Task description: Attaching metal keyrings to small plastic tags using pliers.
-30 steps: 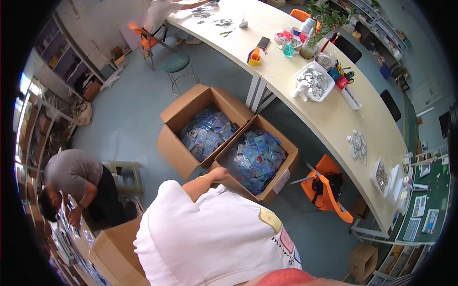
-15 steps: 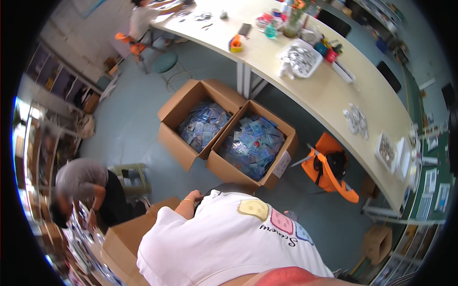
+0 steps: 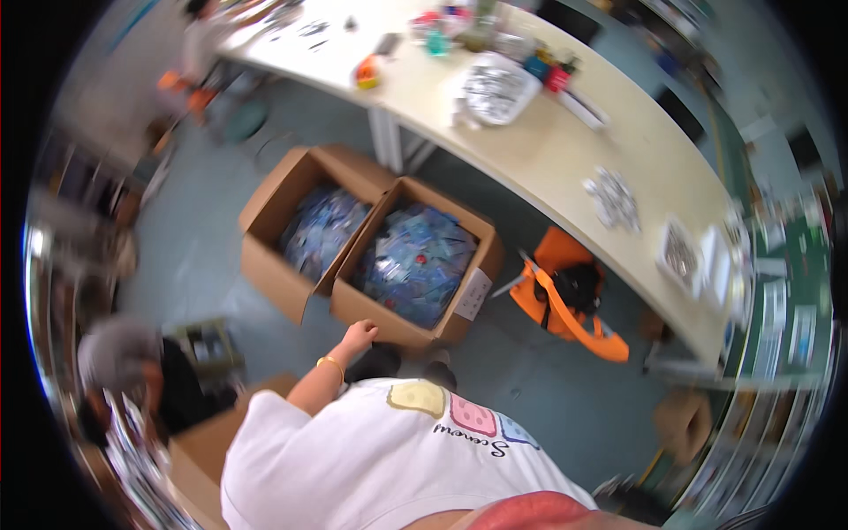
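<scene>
My left hand point(image 3: 359, 336), with a yellow bracelet at the wrist, is beside the near wall of an open cardboard box point(image 3: 375, 325). Its fingers look loosely curled together, and nothing shows in them. I cannot tell whether it touches the cardboard. Many small clear-and-blue plastic packets point(image 3: 415, 265) fill this box, with one small red spot among them. Against its left side stands a second open cardboard box point(image 3: 265, 274), also holding bluish packets point(image 3: 322, 230). My right hand is out of view.
A long pale table point(image 3: 530, 168) curves behind the boxes, bearing a white tray of small silvery pieces point(image 3: 496, 88). An orange chair point(image 3: 565, 291) holds a black bag. At lower left, a person point(image 3: 124, 362) bends near a green stool point(image 3: 208, 344); another cardboard box point(image 3: 190, 459) is close by.
The whole view has shifted, so the boxes and table sit further left. My left hand and forearm have come out from my body toward the near box.
</scene>
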`<state>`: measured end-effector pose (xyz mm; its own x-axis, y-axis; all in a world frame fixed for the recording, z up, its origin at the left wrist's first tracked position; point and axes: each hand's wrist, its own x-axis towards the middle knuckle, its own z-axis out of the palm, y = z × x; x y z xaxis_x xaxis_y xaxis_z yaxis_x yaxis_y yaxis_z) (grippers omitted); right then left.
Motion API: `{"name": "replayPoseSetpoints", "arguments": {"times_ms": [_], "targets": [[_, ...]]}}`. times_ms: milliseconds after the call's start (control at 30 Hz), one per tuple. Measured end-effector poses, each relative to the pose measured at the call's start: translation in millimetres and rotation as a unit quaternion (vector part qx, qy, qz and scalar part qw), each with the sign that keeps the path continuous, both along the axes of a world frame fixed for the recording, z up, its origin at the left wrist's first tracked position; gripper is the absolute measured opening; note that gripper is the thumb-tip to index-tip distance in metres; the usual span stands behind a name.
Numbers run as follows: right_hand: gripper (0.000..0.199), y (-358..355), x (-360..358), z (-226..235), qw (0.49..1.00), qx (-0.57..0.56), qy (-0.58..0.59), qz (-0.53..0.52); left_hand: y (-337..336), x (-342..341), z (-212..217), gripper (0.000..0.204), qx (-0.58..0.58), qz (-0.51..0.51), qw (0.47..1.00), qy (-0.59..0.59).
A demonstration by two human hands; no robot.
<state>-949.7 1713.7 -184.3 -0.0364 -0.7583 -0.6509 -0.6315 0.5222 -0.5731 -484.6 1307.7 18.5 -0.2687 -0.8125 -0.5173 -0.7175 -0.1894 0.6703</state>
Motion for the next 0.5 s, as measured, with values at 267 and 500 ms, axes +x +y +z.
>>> {"name": "replayPoseSetpoints", "arguments": {"times_ms": [267, 500], "targets": [[0.018, -131.0, 8.4, 65.3, 0.882, -0.091, 0.297, 0.355, 80.1, 96.2, 27.8, 0.029, 0.197, 0.067, 0.978, -0.018], [0.015, -274.9, 121.2, 167.1, 0.987, 0.074, -0.004, -0.145, 118.8, 245.9, -47.5, 0.028, 0.097, 0.202, 0.967, -0.121]]}}
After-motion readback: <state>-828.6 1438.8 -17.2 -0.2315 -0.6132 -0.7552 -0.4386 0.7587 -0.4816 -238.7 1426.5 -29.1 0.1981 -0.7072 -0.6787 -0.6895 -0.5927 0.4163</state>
